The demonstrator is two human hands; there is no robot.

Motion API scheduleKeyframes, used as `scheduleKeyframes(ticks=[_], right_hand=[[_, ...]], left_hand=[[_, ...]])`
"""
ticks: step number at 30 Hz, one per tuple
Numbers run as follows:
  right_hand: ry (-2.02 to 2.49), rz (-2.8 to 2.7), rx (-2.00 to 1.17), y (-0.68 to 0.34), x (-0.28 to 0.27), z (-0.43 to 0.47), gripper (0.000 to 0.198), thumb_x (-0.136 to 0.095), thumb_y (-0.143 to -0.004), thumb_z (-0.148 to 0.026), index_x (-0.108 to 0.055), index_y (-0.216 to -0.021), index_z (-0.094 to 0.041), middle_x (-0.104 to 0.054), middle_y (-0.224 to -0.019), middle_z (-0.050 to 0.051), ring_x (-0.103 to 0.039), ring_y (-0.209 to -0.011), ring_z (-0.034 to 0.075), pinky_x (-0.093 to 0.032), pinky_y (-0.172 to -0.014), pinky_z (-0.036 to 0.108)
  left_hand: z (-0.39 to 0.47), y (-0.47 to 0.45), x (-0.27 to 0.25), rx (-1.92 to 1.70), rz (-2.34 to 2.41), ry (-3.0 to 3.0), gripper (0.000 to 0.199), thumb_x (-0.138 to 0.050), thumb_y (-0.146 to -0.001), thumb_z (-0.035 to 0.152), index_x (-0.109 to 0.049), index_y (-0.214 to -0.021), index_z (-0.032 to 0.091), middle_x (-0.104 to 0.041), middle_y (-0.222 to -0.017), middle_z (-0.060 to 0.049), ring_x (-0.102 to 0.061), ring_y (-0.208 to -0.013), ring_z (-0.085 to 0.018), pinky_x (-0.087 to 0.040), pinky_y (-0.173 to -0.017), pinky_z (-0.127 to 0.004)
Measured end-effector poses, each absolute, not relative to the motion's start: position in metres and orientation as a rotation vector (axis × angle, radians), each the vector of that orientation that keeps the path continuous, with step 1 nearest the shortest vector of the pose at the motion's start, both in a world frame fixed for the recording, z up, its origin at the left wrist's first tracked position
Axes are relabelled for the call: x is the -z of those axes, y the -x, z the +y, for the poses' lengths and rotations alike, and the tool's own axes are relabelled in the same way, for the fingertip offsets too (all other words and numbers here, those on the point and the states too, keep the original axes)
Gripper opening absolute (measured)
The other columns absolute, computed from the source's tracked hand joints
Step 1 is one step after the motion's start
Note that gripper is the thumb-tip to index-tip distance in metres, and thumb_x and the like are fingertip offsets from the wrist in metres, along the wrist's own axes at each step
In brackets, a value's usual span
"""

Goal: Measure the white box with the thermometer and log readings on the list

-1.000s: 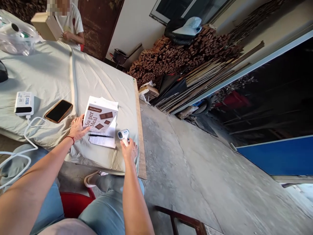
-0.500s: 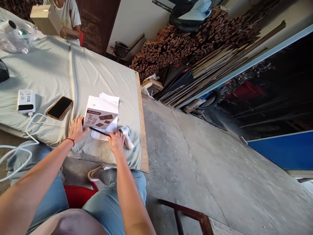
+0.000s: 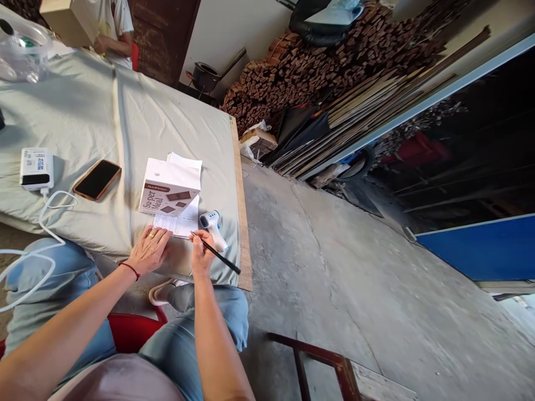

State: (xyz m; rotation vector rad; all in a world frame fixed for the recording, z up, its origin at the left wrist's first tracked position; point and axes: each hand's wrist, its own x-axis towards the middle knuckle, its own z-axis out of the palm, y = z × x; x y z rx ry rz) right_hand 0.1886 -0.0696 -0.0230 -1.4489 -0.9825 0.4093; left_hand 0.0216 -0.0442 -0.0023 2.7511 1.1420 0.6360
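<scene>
Between the fingers of my right hand (image 3: 202, 253) is a black pen (image 3: 221, 258), its tip toward the paper and its far end pointing to the table's edge. My left hand (image 3: 150, 248) lies flat, fingers stretched out, at the lower edge of a sheet with handwriting (image 3: 178, 224). On top of the sheet's upper part stands a white and brown box (image 3: 169, 189) with "Super Meal" printed on its side. More white paper (image 3: 188, 164) shows behind the box. A white and blue infrared thermometer (image 3: 214, 228) lies just right of my right hand.
A phone (image 3: 97, 179) and a white power bank (image 3: 37, 168) with a cable lie to the left on the cloth-covered table (image 3: 146, 122). Across it, a person (image 3: 119, 33) is by a cardboard box (image 3: 71, 22). A wooden frame (image 3: 311, 356) stands on the floor.
My left hand has left the box's corner and moved right and down to the sheet. The pen has swung round in my right hand, its long end now pointing right.
</scene>
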Motion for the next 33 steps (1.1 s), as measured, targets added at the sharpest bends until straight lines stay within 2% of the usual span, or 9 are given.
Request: scheduleKeyframes(ticks=[7,14,24,33], right_hand=[[1.510,-1.113,-0.336,-0.181,0.030,-0.070,0.024,-0.056,-0.080,-0.042,-0.062,-0.084,-0.018,-0.066,-0.076,0.004,-0.062,-0.071,0.018,-0.051,-0.071,0.032],[1.598,-1.178,-0.405,-0.182,0.038,-0.060,0.026,-0.055,-0.080,-0.043,-0.065,-0.076,-0.019,-0.068,-0.070,0.003,-0.058,-0.063,0.016,-0.050,-0.066,0.030],[1.632,-1.306,-0.346,-0.186,0.047,-0.058,0.023,-0.055,-0.081,-0.039,-0.065,-0.076,-0.019,-0.070,-0.074,0.005,-0.061,-0.070,0.018,-0.050,-0.073,0.032],[1.641,-1.326,-0.329,-0.185,0.048,-0.058,0.025,-0.053,-0.081,-0.039,-0.066,-0.076,-0.019,-0.069,-0.073,0.005,-0.060,-0.070,0.018,-0.050,-0.074,0.033]], left_hand=[[-0.044,-0.020,-0.001,-0.498,1.198,-2.845,0.034,-0.045,-0.094,0.028,-0.062,-0.122,0.021,-0.060,-0.119,-0.012,-0.055,-0.110,-0.028,-0.034,-0.109,-0.049],[-0.043,-0.021,0.000,-0.556,1.182,-2.778,0.033,-0.049,-0.092,0.027,-0.064,-0.121,0.024,-0.060,-0.120,-0.012,-0.054,-0.111,-0.029,-0.033,-0.109,-0.052],[-0.044,-0.021,0.002,-0.614,1.181,-2.722,0.034,-0.052,-0.089,0.026,-0.064,-0.122,0.026,-0.060,-0.120,-0.011,-0.054,-0.112,-0.029,-0.032,-0.110,-0.052],[-0.044,-0.021,0.002,-0.615,1.177,-2.723,0.035,-0.052,-0.089,0.025,-0.064,-0.122,0.025,-0.060,-0.120,-0.011,-0.054,-0.113,-0.029,-0.032,-0.110,-0.053]])
